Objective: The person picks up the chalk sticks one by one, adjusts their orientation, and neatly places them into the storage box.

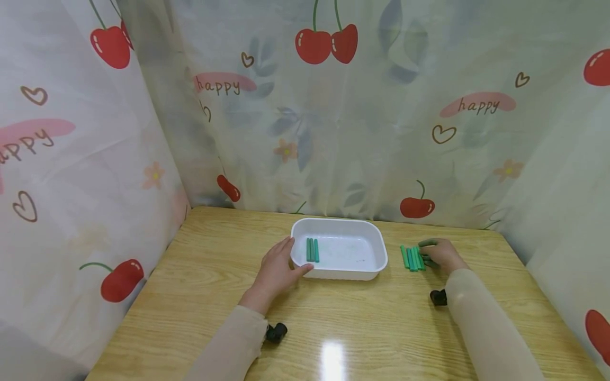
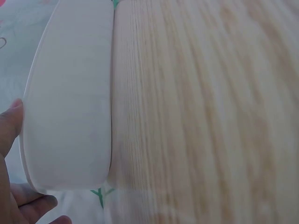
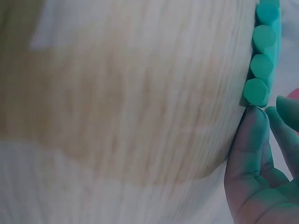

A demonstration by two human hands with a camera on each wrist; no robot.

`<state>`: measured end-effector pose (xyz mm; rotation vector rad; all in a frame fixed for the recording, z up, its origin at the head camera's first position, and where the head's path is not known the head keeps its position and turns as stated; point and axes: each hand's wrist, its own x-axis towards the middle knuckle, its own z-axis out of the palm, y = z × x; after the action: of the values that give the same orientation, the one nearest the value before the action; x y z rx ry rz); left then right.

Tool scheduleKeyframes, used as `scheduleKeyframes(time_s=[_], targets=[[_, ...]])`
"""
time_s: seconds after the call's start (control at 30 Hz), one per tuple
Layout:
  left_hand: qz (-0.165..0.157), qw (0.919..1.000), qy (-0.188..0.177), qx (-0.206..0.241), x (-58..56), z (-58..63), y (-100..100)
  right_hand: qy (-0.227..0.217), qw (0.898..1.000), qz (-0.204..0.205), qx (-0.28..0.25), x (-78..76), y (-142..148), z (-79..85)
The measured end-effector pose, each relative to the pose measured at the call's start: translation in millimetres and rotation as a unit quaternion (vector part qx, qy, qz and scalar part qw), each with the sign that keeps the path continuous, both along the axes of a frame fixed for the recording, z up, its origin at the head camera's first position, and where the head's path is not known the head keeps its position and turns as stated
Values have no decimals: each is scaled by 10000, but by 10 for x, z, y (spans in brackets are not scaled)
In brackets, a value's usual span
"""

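In the head view a white plastic tub (image 1: 352, 275) stands toward the back of the table. Three green chalk sticks (image 1: 312, 250) lie side by side at its left end. My left hand (image 1: 274, 272) holds the tub's left end, thumb on the near rim and fingers on the left side; the left wrist view shows the hand (image 2: 9, 130) at the tub wall (image 2: 70, 102). Right of the tub lies a row of several green chalk sticks (image 1: 413, 259). At that row's right end my right hand (image 1: 445, 255) touches the endmost stick; green tints its fingers (image 3: 254, 130).
A wood-grain table (image 1: 362, 323) carries everything. Printed curtains (image 1: 338, 132) hang close behind its back edge and at both sides. A small black wrist camera (image 1: 276, 333) sits at the left cuff, and another black camera (image 1: 438, 297) at the right cuff.
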<state>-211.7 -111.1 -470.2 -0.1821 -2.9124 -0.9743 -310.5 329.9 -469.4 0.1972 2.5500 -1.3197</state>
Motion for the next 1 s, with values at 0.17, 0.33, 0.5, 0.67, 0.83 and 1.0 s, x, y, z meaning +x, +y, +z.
scheduleKeyframes(time_s=[0.17, 0.33, 0.5, 0.67, 0.83, 1.0], targets=[[8, 10000, -25, -38, -3, 3, 0, 228, 9974, 255, 629, -11, -5, -16], [12, 10000, -61, -24, -6, 5, 1, 234, 9965, 317, 731, -17, 10, -18], [20, 9999, -121, -6, -1, 9, 6, 238, 9926, 388, 1125, 5, 1, 21], [27, 9999, -113, -23, 1, 19, 8, 360, 9843, 631, 1610, 28, -26, 56], [48, 9999, -126, -34, 9, 34, 12, 391, 9776, 710, 1941, 47, -30, 84], [72, 9998, -173, -20, 11, 30, 13, 168, 9828, 629, 1730, 102, -6, 113]])
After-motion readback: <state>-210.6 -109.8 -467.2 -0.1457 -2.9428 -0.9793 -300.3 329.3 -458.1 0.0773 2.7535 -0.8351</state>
